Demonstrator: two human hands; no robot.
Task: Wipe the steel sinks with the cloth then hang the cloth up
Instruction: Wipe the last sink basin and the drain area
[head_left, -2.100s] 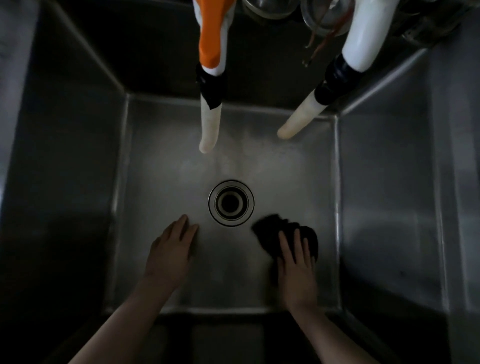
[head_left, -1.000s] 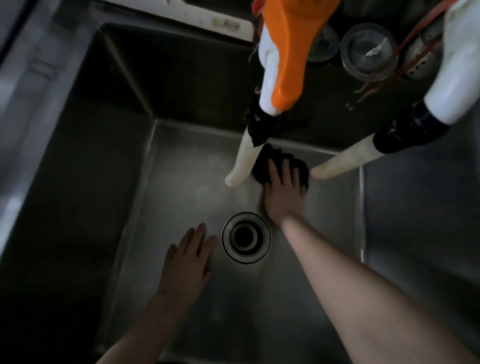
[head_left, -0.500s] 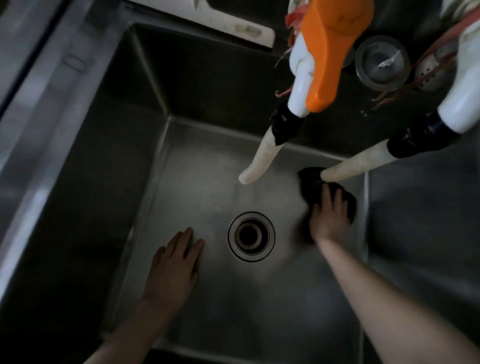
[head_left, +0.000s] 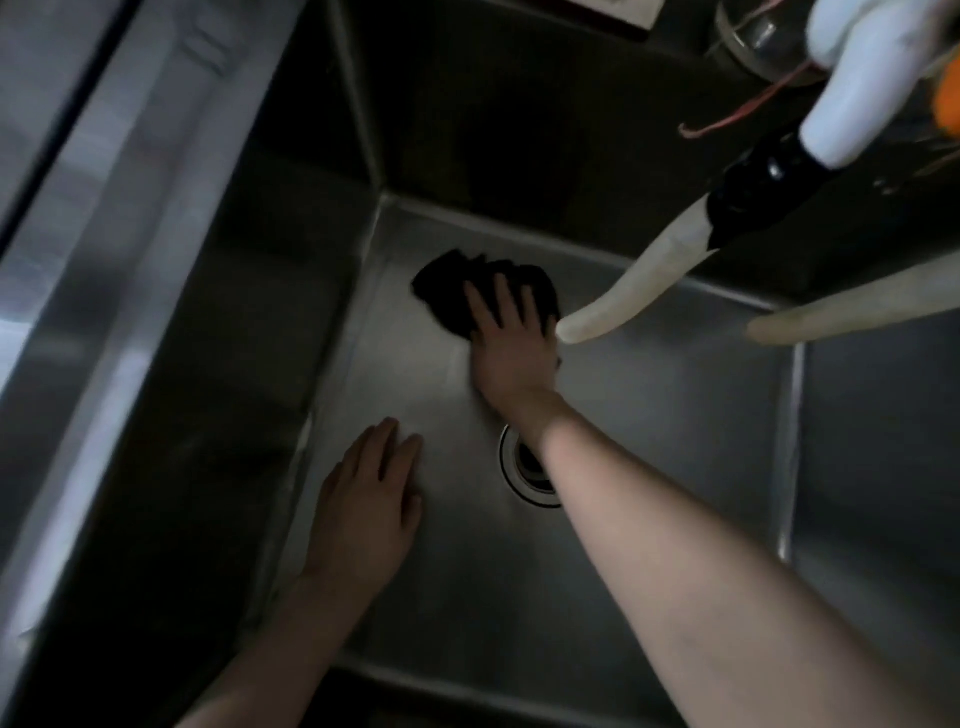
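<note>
I look down into a deep steel sink (head_left: 675, 415) with a round drain (head_left: 524, 467) in its floor. A dark crumpled cloth (head_left: 447, 291) lies on the sink floor near the far left corner. My right hand (head_left: 511, 353) presses flat on the cloth, fingers spread over it, and my forearm crosses over part of the drain. Flat on the floor, left of the drain, rests my left hand (head_left: 369, 499), fingers together and holding nothing.
Two pale hose spouts (head_left: 623, 306) (head_left: 852, 312) hang over the far right of the basin from white and black fittings (head_left: 753, 187). A steel rim (head_left: 130, 249) runs along the left. Metal strainers sit on the ledge at top right (head_left: 753, 36).
My right hand has swept the cloth from the far right of the floor, under the spouts, to the far left corner. The view has shifted left. My left hand has stayed in place.
</note>
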